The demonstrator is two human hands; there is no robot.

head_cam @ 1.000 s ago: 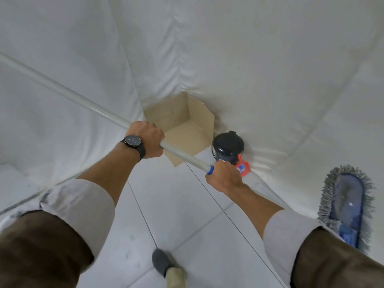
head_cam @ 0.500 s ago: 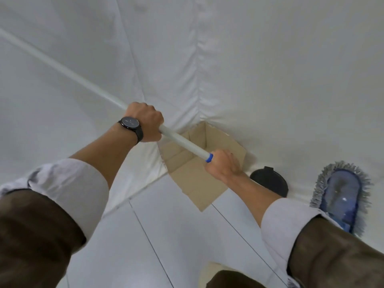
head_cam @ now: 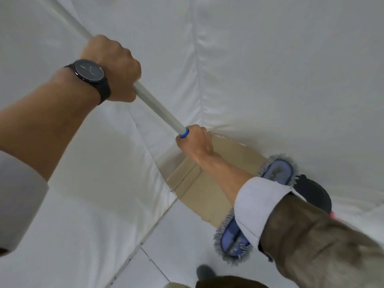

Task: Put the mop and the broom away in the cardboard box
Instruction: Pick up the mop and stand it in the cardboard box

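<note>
Both my hands grip the mop's white handle, which slants from the upper left down to the right. My left hand, with a black watch on the wrist, holds it higher up. My right hand holds it just below the blue collar. The blue mop head with its grey fringe lies across the front right part of the open cardboard box; my right forearm hides its middle. The box sits on the floor in the corner. I see no broom that I can tell.
A black round object with a red part sits on the floor right of the box, against the white-draped wall. White sheeting covers both walls at the corner. My shoe stands on the white tiled floor below the box.
I have come closer to the box. The mop head has swung from the right wall to over the box. Both hands stay shut on the handle, which now slants more steeply.
</note>
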